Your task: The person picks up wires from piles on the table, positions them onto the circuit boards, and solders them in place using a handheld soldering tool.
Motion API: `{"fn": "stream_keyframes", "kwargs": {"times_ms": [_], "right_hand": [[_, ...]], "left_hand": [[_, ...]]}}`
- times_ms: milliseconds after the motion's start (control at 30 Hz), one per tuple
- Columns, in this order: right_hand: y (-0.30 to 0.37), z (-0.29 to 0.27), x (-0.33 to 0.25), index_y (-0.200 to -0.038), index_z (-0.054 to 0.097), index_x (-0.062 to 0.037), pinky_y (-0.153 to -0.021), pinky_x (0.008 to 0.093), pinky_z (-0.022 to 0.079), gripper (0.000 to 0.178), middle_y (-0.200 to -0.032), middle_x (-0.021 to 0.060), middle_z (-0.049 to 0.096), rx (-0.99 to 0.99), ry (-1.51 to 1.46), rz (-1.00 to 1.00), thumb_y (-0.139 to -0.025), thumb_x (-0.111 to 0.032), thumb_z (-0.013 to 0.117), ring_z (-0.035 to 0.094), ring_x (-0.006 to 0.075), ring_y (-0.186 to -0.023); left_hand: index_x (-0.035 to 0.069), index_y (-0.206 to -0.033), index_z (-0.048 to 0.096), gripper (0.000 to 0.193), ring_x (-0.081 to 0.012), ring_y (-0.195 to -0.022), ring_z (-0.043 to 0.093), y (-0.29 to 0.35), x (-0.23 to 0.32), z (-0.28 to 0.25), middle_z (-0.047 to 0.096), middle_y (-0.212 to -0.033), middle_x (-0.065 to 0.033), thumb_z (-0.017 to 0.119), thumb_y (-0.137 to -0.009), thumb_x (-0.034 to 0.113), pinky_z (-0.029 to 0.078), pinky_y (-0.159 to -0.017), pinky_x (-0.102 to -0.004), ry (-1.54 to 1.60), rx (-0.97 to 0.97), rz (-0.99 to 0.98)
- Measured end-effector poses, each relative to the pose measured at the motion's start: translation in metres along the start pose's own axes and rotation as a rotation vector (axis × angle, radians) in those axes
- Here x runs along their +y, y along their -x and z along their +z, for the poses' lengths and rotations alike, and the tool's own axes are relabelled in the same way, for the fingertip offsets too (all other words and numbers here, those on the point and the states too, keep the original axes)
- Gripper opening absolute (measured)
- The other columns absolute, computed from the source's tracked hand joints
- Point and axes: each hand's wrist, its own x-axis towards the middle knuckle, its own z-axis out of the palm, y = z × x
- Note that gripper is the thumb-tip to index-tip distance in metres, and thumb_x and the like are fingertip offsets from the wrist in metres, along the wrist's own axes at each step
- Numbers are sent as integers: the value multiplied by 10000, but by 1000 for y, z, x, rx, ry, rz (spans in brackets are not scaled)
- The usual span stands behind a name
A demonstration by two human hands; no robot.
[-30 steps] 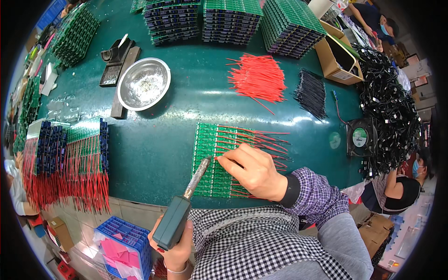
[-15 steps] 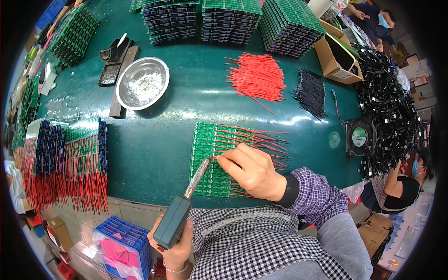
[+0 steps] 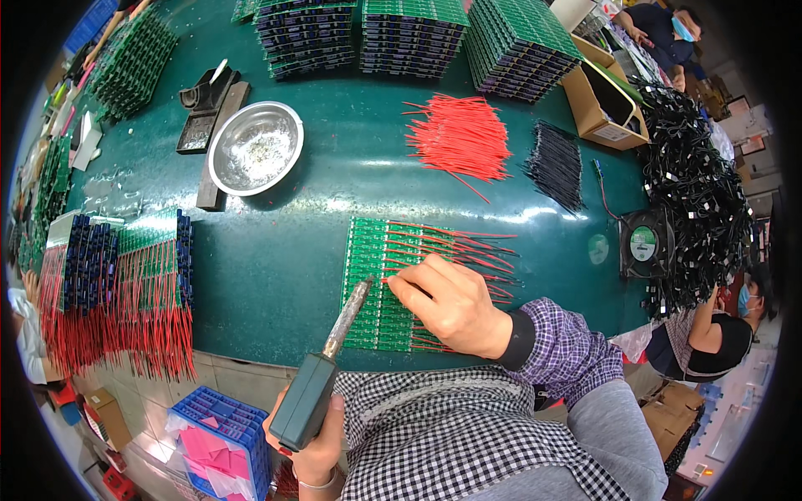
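A green circuit board panel lies at the near side of the table, with a row of red wires running off its right side. My right hand rests over the panel, thumb and forefinger pinching a red wire whose end shows just left of the fingertips. In my left hand is a soldering iron with a dark green boxy body. Its metal tip points up over the panel, a small gap to the left of the wire end. My right hand hides part of the wires.
Beyond lie a red wire pile and a black wire pile. A metal bowl stands left, board stacks at the back. Wired boards sit left; a fan and black cables right. Other people work nearby.
The soldering iron has shifted slightly left, its tip drawing away from the red wire's end. My right hand stays nearly still, keeping its pinch.
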Motion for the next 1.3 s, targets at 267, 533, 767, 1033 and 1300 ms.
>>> {"fn": "stream_keyframes", "kwargs": {"times_ms": [267, 533, 767, 1033, 1300], "right_hand": [[2, -6, -5, -976, 704, 17, -578, 318, 503, 282, -874, 81, 650, 28, -8, -3, -707, -66, 697, 618, 211, -714], [4, -2, -6, -985, 697, 12, -584, 312, 504, 270, -866, 77, 638, -9, -15, 1, -727, -68, 685, 624, 207, -714], [4, -1, -7, -979, 694, 10, -584, 308, 506, 269, -865, 76, 633, -15, 14, -3, -721, -66, 684, 621, 202, -716], [4, -1, -7, -982, 692, 18, -568, 304, 497, 280, -858, 75, 627, -6, 6, -5, -712, -55, 684, 608, 200, -701], [4, 0, -7, -983, 691, 25, -564, 301, 498, 286, -854, 76, 624, -3, 20, -9, -707, -49, 684, 600, 198, -692]], "left_hand": [[-48, -928, 715, 251, -225, -628, 668, 5, -1, -3, 693, -795, -131, 814, -718, 48, 515, -583, -305, 17, 43, -22], [-46, -911, 708, 228, -237, -607, 639, 7, -4, -4, 679, -784, -132, 791, -707, 14, 496, -564, -316, 29, 12, 2], [-33, -872, 695, 199, -230, -586, 606, 4, -2, -5, 649, -754, -116, 780, -695, 1, 468, -540, -319, 6, -26, 25], [-16, -852, 690, 182, -219, -596, 602, 2, 4, -6, 643, -766, -104, 779, -694, 4, 470, -547, -313, -54, -69, 14], [-22, -865, 695, 190, -223, -601, 614, 2, 1, -8, 653, -776, -110, 786, -702, 15, 480, -556, -310, -61, -97, 5]]}}
